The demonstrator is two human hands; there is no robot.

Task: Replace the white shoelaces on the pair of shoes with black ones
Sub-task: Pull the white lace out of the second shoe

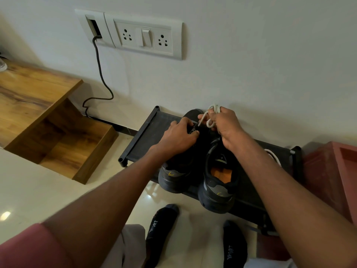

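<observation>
Shoes [199,171] point toes-to-wall on the rack [143,132]; right hand [224,122] fingers grip white lace [211,117], left hand [179,136] pinches the tongue.

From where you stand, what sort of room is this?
Probably a room in a home, perhaps near the entrance. A low shoe rack with a pair of shoes stands against the wall on a polished tile floor, under a wall socket panel, beside a wooden shelf.

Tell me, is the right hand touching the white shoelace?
Touching. The head view shows the right hand with its fingers curled round bunched loops of the white shoelace.
</observation>
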